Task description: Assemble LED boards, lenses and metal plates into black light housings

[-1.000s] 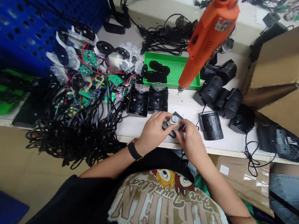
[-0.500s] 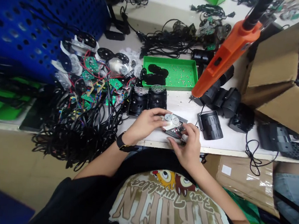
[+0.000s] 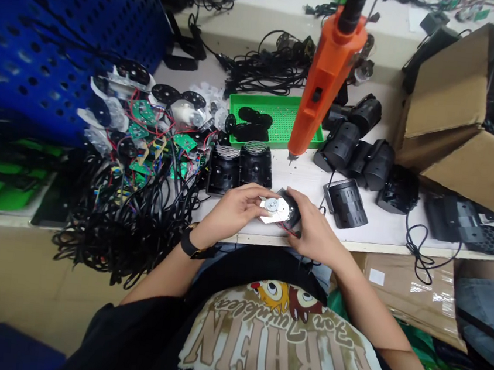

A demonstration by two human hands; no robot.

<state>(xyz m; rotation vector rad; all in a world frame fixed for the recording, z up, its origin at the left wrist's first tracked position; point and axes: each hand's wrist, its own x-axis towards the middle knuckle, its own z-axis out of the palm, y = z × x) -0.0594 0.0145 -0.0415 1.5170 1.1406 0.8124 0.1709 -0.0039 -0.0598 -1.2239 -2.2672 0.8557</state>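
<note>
Well, left to right along the table (image 3: pixel 304 179): blue perforated panel (image 3: pixel 45 40) first, then a heap of black cable (image 3: pixel 123 225) hanging over the table's front edge. Loose green circuit boards (image 3: pixel 144 112) in a tangle of red wire just beyond it, seemingly not yet housed. Next, two black housings (image 3: pixel 237 169), upright, mesh discs on top, and behind them a green tray (image 3: pixel 280 118) holding small black discs.

At centre, near the front edge, left hand (image 3: pixel 233 210), black watch (image 3: pixel 191 247) on its wrist, grip closed on a round silver-and-white disc (image 3: pixel 274 209), face up. Right hand (image 3: pixel 315 233), grip closed on a curved black housing piece (image 3: pixel 292 208) touching the disc, long axis tilted from upper left to lower right. Disc apparently not yet seated. Orange electric screwdriver (image 3: pixel 324 75) hanging above, tip down, clear of both hands. Further right, a group of black housings (image 3: pixel 357 143), apparently closed up, one ribbed black half (image 3: pixel 346 203) lying apart, and a cardboard box (image 3: pixel 457 113) at the far edge.
</note>
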